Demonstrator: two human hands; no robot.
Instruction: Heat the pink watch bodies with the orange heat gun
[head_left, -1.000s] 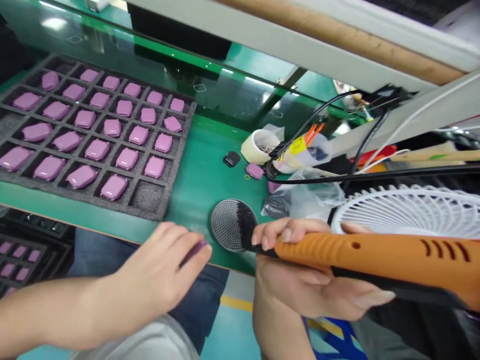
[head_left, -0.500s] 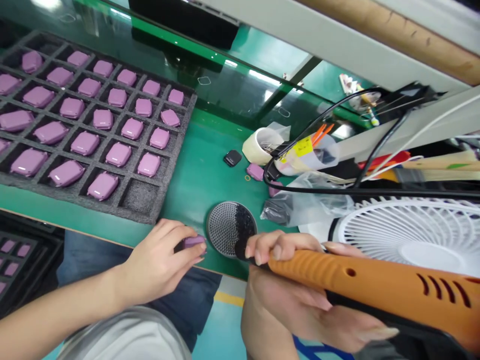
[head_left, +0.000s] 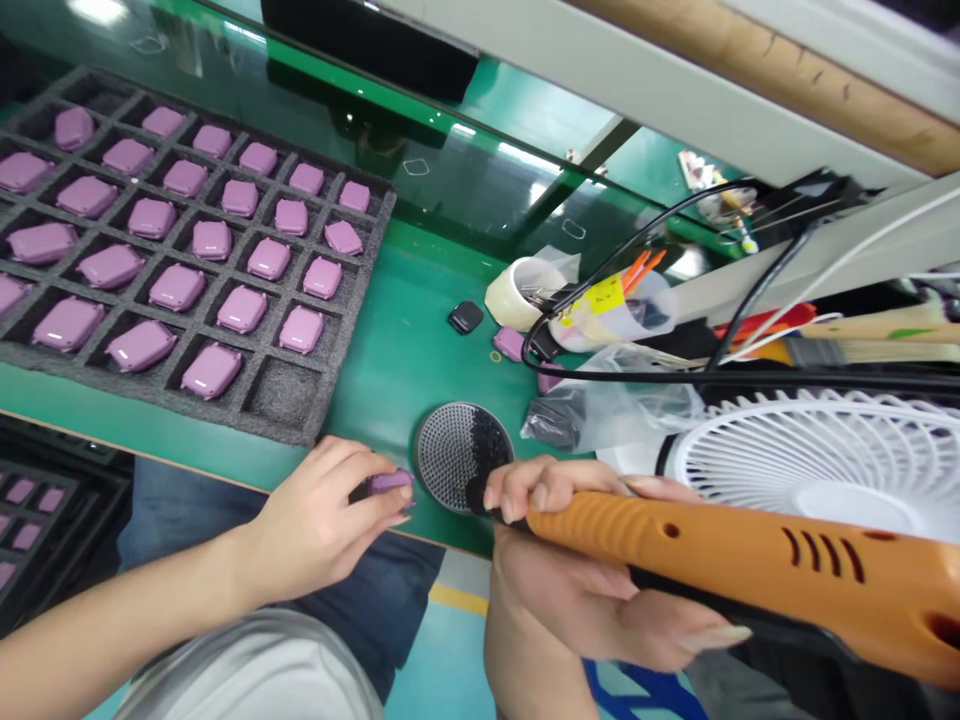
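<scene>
My left hand (head_left: 322, 515) is closed at the table's front edge, its fingers round a small purple watch-like case (head_left: 391, 484). Part of that case is hidden by the fingers. In my right hand (head_left: 570, 560) lies an orange electric screwdriver (head_left: 697, 545), gripped near its dark nose. This nose overlaps the lower right rim of a round perforated dish (head_left: 446, 455). Tiny dark pieces, apparently screws, cover the dish's right side. The driver's very tip cannot be made out. A grey foam tray (head_left: 322, 395) with several purple cases in its pockets lies to the left.
Behind the dish are a black case (head_left: 466, 317), a loose purple case (head_left: 508, 344), a cream roll-shaped holder (head_left: 504, 295) and a clear cup (head_left: 637, 305). A black cable (head_left: 660, 377) runs across to the right, above a white fan (head_left: 810, 460). Clear plastic bags (head_left: 622, 400) lie beside it.
The screwdriver and my right hand have shifted slightly left, with the nose further over the dish's rim. My left hand keeps the same hold on the purple case.
</scene>
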